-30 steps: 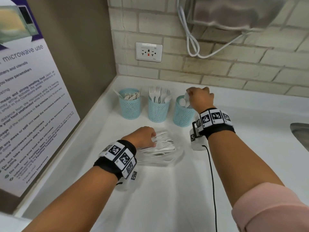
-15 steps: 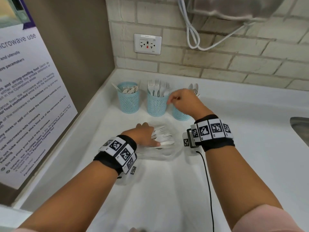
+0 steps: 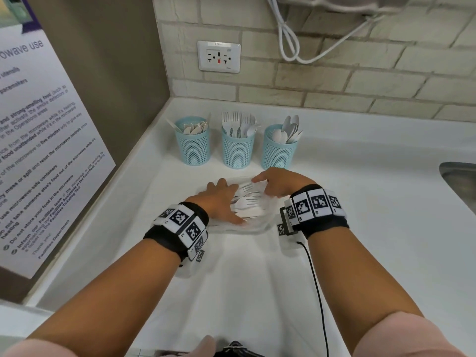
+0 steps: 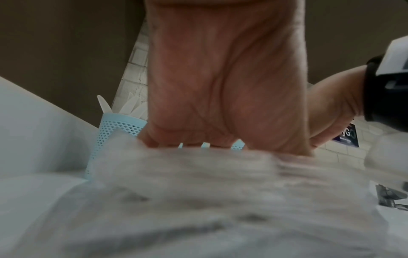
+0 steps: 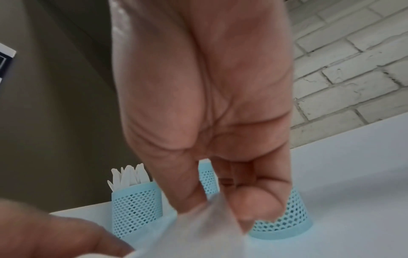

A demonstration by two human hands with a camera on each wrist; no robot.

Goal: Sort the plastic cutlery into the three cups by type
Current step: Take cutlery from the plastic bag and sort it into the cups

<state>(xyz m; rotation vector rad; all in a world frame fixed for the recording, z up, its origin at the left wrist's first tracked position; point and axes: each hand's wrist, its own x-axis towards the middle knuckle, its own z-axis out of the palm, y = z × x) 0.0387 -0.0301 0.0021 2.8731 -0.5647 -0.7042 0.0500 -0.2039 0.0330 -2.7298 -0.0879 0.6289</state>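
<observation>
Head view: white countertop [image 3: 360,228] in a corner of pale brick wall. Three light-blue perforated plastic cups stand in a row near the back. Left cup [image 3: 192,148] holds flat white knives, middle cup [image 3: 237,150] white forks, right cup [image 3: 278,152] white spoons. Just in front of the cups lies a clear plastic bag [image 3: 247,225] with a loose pile of white plastic cutlery [image 3: 248,202] in it, fork tines showing. Left hand [image 3: 221,202] lies flat on the bag's left side, fingers straight and spread, pressing down. Right hand [image 3: 279,182] sits at the bag's far right edge, fingers bent down onto the plastic. White wall outlet [image 3: 219,56] above the cups; white printed notice [image 3: 38,150] on the left wall.

Left wrist view: palm of the left hand [image 4: 227,78] from below, fingers laid on blurred plastic; the left cup [image 4: 114,137] behind it.

Right wrist view: right hand [image 5: 203,104] with thumb and fingertip closed together on a fold of the clear bag [image 5: 209,218], pinching it. Left cup [image 5: 135,207] and right cup [image 5: 284,216] stand behind.
</observation>
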